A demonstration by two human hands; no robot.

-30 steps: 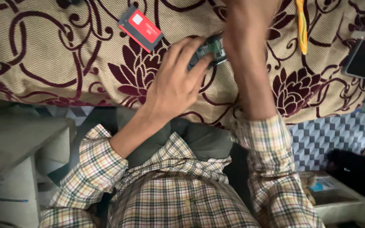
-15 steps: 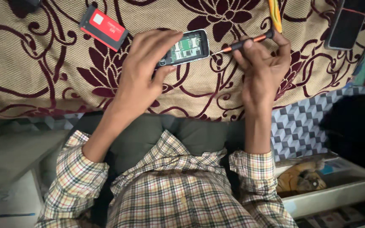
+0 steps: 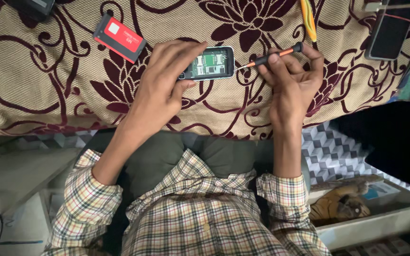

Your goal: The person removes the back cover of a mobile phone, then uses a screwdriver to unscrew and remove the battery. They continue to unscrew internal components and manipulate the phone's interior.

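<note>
Left hand (image 3: 164, 90) fingers clamp opened phone (image 3: 209, 63), hiding its left end; right hand (image 3: 290, 83) pinches screwdriver (image 3: 274, 55).

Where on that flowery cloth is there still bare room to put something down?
Bare cloth lies below the red battery, left of the left hand. It is crowded around the opened phone, the screwdriver and the right hand.

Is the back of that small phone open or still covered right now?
Open. The phone, held in the left hand, shows a bare green board and metal slots, no cover. The right hand points the screwdriver at its edge.
</note>
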